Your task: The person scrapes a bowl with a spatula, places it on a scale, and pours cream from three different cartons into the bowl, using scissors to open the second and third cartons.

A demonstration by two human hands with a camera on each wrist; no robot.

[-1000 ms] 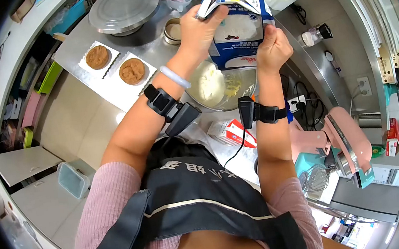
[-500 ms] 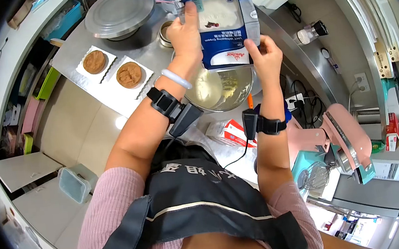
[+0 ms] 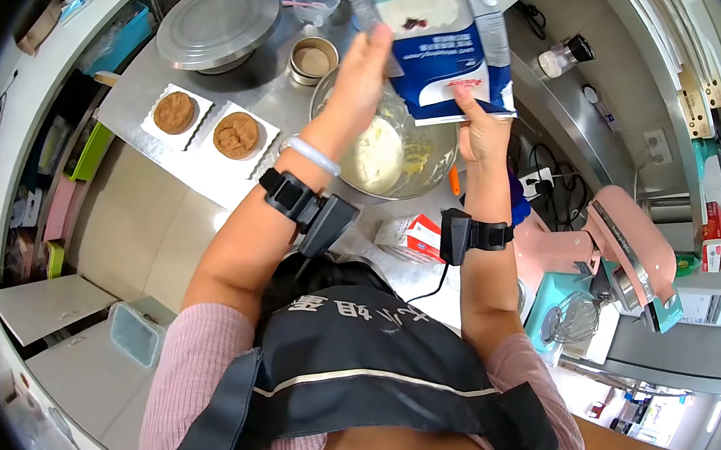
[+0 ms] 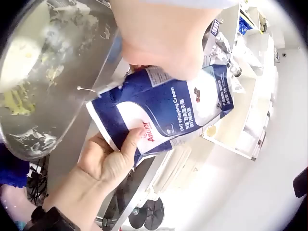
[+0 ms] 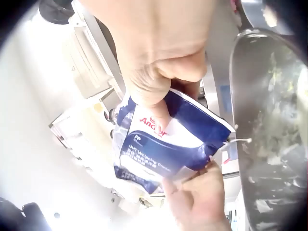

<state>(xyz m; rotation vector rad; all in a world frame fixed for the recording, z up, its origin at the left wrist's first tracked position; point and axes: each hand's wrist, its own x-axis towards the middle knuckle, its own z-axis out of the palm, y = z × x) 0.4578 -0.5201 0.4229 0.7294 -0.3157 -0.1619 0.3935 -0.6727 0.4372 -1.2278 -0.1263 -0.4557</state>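
Over a steel mixing bowl (image 3: 437,156), both hands grip a blue-and-white whipping cream carton (image 3: 435,61) with a crumpled silver side. My left hand (image 3: 362,82) holds the side of the carton around its middle. The right hand (image 3: 485,132) grips one end, its thumb on the printed face, as the left wrist view also shows. A thin white strand of cream (image 4: 86,89) hangs from a corner of the carton beside the bowl. Inside the bowl lie a pale mound of cream (image 3: 379,156) and yellowish smears.
Two round brown cakes (image 3: 236,136) sit on white boards at the left, near a lidded metal stand (image 3: 217,23). A metal ring (image 3: 313,60) stands behind the bowl. A red-and-white carton (image 3: 415,238) lies in front; a pink stand mixer (image 3: 629,239) is at right.
The carton first tilts so its printed face shows more fully, then moves up and right over the bowl. The left hand shifts along its side, and the right hand takes its lower end.
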